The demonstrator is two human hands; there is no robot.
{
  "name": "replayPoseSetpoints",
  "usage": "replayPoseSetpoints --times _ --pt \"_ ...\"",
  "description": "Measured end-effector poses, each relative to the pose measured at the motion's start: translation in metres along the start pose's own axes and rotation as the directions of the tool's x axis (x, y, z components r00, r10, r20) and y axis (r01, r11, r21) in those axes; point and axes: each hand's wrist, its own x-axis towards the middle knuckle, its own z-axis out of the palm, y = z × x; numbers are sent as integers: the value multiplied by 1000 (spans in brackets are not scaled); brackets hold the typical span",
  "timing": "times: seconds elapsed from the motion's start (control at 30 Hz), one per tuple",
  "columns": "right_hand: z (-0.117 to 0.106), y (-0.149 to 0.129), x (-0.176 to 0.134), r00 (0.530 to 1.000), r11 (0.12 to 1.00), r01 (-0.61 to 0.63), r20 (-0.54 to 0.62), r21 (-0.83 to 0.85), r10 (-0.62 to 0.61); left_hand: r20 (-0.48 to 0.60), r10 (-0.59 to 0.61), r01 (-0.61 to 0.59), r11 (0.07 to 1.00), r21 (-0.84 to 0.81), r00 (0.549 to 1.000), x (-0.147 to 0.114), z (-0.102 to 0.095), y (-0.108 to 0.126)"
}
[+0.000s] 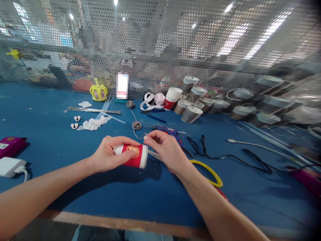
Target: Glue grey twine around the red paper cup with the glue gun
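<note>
Craft workshop, by the look of it. Blue tabletop (107, 197) with a brown near edge; perforated screen (140, 20) along the far edge, people (87, 45) visible through it. Batch of near-identical grey-wrapped cups (192, 114) toward the far right corner. Supplies lying loose: yarn balls (136, 125) mid-width in the far half, scissors (220, 180) right of centre toward the near edge. Bright overhead lights (233, 38), big shared room beyond.
</note>
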Motion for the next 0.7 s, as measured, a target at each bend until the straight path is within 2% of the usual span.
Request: replayPoseSetpoints --times 0.33,0.7 --pt "-1 -2 -1 999 1000 -5 -35 -9 5 -16 -1 1 1000 -7 1000 -1 1 -1" --pt "1 1 -1 1000 999 -27 8 39 26 -19 -10 10 1000 -4 1000 -1 0 0"
